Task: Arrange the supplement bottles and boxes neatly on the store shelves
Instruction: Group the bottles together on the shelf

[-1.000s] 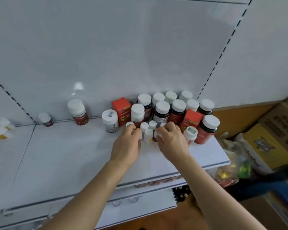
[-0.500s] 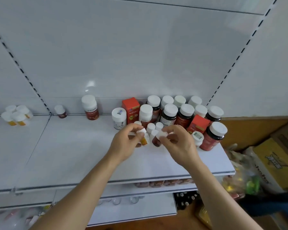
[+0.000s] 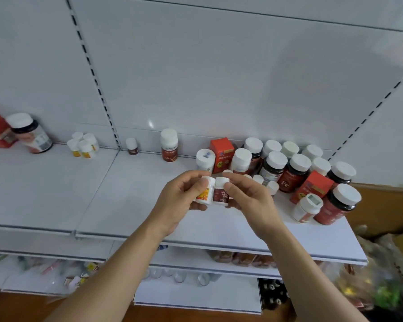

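Both hands have lifted clear of the shelf (image 3: 126,205): left hand (image 3: 179,201) pinches the orange-labelled bottle (image 3: 205,191), right hand (image 3: 249,201) pinches the brown-labelled bottle (image 3: 221,192); labels face the holder, probably for sorting.

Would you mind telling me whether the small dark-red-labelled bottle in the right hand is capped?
Capped: a white cap sits on the small dark-red-labelled bottle, which the right hand pinches upright.

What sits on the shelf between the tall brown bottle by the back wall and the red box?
Only bare white shelf separates the tall brown bottle from the red box, in the head view.
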Demonstrator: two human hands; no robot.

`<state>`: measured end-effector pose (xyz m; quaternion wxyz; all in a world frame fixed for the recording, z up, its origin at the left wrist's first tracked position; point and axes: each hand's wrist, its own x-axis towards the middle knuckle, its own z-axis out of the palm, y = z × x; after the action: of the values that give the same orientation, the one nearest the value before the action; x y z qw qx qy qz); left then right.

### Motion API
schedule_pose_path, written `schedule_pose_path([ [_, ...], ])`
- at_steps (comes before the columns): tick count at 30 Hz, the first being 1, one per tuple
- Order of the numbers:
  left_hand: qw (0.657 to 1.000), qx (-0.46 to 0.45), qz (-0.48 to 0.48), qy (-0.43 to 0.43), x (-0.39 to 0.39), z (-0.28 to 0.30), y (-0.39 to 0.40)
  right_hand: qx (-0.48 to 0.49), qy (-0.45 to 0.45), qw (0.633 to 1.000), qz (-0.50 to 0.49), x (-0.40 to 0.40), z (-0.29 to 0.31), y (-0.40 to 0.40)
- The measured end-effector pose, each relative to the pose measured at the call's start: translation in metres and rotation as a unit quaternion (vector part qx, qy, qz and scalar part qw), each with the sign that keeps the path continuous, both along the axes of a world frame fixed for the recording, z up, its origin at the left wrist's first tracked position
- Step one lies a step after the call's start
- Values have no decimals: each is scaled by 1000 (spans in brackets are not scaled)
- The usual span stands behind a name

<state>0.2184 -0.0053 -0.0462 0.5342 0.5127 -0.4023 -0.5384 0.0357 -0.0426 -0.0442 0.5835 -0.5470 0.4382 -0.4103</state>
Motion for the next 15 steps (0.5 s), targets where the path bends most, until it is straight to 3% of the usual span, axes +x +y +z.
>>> schedule_pose_path([
  [10,998,-13,62,23,102,8,45,0,-7,1000,7,110,15,34],
  [15,998,0,69,14,178,7,72,-17,33,999,6,184,16,56],
])
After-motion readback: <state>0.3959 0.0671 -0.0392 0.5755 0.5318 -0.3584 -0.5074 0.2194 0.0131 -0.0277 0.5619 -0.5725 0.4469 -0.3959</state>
